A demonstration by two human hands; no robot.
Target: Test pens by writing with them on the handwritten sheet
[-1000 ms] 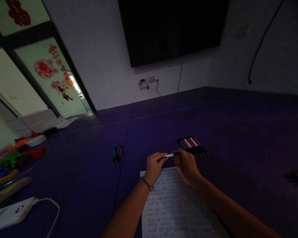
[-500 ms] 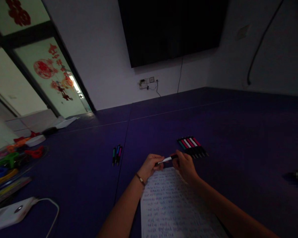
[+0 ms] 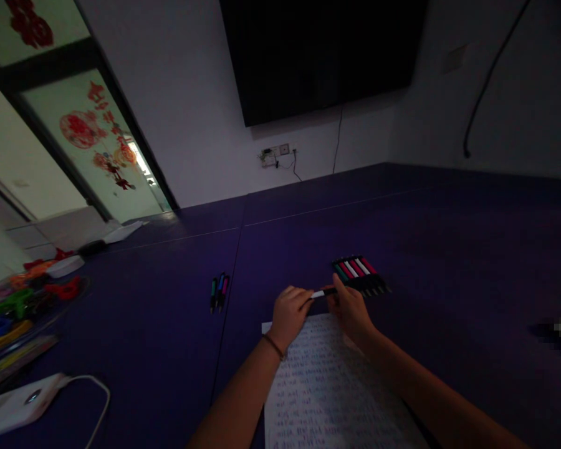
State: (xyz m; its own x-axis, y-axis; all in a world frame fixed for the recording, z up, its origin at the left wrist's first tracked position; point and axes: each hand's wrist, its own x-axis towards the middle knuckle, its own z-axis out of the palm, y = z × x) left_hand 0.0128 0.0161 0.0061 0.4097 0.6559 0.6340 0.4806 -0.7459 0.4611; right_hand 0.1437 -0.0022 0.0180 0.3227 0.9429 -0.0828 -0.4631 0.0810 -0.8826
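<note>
A white and black pen is held level between my two hands, above the top edge of a handwritten sheet of paper. My left hand is closed on its left end, back of the hand turned up. Fingers of my right hand pinch the black right end. Just beyond my right hand lies a row of several pens with pink, white and green barrels, partly covered by that hand. To the left, three pens in green, blue and pink lie together on the purple table.
Colourful scissors and a roll of white tape lie at the far left. A white device with a cable sits near the front left. Behind the table, a dark screen hangs on the wall.
My left hand has rolled over, so its back now faces up and covers more of the pen's left end. My right thumb or finger has risen slightly.
</note>
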